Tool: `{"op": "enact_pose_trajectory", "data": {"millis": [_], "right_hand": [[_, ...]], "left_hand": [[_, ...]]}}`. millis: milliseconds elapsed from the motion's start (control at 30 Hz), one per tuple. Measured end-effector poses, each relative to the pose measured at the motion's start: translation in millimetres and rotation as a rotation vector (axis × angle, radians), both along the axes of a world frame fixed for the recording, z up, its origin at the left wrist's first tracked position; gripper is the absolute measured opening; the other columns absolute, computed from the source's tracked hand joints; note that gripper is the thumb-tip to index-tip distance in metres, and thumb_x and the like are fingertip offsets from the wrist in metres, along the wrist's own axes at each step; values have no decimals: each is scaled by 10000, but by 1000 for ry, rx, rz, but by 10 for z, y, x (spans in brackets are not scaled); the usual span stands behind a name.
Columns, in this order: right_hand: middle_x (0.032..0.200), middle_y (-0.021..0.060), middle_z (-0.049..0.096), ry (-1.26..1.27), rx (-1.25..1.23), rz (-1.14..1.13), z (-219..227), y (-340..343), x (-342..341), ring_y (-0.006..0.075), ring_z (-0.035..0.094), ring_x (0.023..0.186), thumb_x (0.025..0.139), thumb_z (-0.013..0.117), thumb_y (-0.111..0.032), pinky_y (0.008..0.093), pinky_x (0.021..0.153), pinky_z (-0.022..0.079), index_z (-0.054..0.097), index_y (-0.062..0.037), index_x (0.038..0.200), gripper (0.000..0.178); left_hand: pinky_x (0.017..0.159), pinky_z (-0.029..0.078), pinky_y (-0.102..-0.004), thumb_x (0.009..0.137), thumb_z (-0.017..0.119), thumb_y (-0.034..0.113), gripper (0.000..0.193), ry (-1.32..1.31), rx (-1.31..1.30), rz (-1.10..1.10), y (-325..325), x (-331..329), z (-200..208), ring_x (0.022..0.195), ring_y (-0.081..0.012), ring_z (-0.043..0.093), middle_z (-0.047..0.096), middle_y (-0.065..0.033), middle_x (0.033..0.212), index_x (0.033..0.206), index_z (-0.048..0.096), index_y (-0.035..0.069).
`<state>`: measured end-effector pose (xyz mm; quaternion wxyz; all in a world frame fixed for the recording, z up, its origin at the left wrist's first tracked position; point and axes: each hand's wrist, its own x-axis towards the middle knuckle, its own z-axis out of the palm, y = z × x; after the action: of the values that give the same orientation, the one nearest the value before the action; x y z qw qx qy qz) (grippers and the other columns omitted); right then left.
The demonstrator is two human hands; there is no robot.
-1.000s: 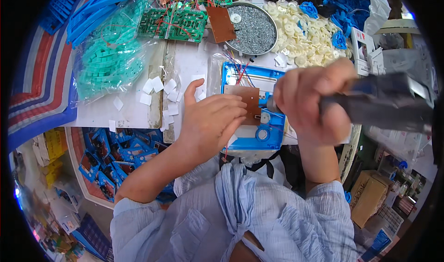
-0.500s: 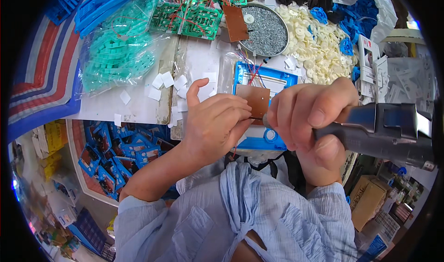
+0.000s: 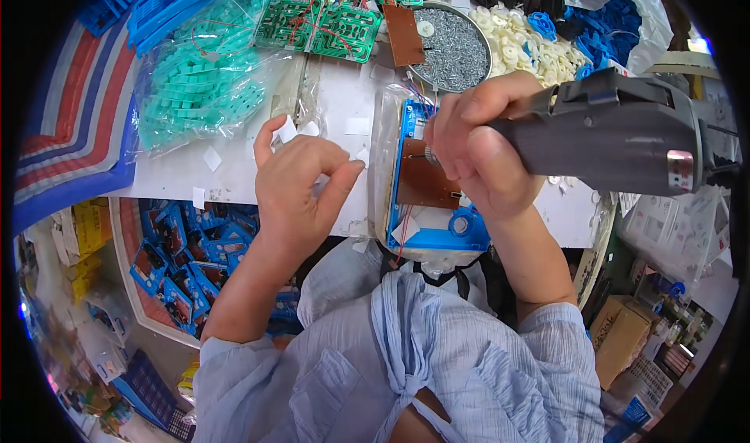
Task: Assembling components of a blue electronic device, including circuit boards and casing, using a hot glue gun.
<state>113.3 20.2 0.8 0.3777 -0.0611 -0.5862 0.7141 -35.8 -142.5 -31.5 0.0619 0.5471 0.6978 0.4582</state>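
Note:
My right hand (image 3: 486,146) is wrapped round a dark grey electric screwdriver (image 3: 613,134), which lies almost level with its body out to the right. Its bit points left, over a brown circuit board (image 3: 423,179); whether it touches a screw is too small to tell. That board lies in a blue plastic casing (image 3: 437,238), with wires at its upper and lower ends. Left of the casing, my left hand (image 3: 297,185) hovers apart from it, thumb and forefinger pinched together and little finger raised. Anything between those fingertips is too small to make out.
A round tray of screws (image 3: 490,48) stands behind the casing, beside cream plastic discs (image 3: 508,33). Green wired circuit boards (image 3: 344,33) and a bag of turquoise parts (image 3: 195,91) lie at the back left. Below the table's left edge, a bin holds blue assemblies (image 3: 183,267).
My left hand has drawn back leftward from the screwdriver bit. The screwdriver in my right hand has moved up and left over the board. The casing now lies slightly further left.

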Motion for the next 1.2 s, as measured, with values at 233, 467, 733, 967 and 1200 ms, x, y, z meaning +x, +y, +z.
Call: {"op": "enact_pose_trajectory", "data": {"millis": [233, 467, 733, 967, 1200], "right_hand": [[598, 18, 484, -53, 230, 17, -47, -37, -131, 120, 445, 501, 965, 673, -184, 281, 461, 381, 461, -70, 971, 240], [598, 24, 496, -149, 328, 64, -50, -26, -124, 123, 446, 501, 968, 687, -205, 292, 464, 390, 469, -67, 983, 259], [595, -38, 498, 59, 55, 174, 427, -90, 88, 122, 462, 526, 971, 694, -371, 310, 555, 424, 488, -126, 1094, 342], [588, -33, 501, -21, -5, 125, 488, -217, 304, 124, 481, 529, 950, 725, -369, 312, 552, 428, 498, -130, 1071, 351], [586, -23, 509, -104, -44, 62, 276, -311, 402, 128, 493, 526, 934, 748, -362, 315, 540, 430, 509, -128, 1048, 354]], "left_hand": [[1035, 304, -479, 880, 717, 138, 169, -5, -38, -78, -40, 2, -56, 715, -205, 601, 594, 10, 740, 798, 571, 115], [1085, 249, -516, 833, 752, 127, 151, 65, -74, -158, 57, 120, -67, 882, -186, 658, 665, 19, 889, 912, 624, 134], [1115, 248, -546, 792, 786, 89, 194, 109, 13, -207, 168, 314, -76, 921, -163, 685, 706, 36, 950, 939, 672, 143], [1112, 254, -548, 763, 810, 123, 200, 98, 38, -244, 217, 386, -52, 902, -169, 682, 696, 40, 890, 910, 677, 145], [1128, 172, -642, 703, 842, 283, 325, 202, -132, -304, 131, 379, 28, 1143, -200, 603, 660, 1, 1065, 929, 666, 129]]}}
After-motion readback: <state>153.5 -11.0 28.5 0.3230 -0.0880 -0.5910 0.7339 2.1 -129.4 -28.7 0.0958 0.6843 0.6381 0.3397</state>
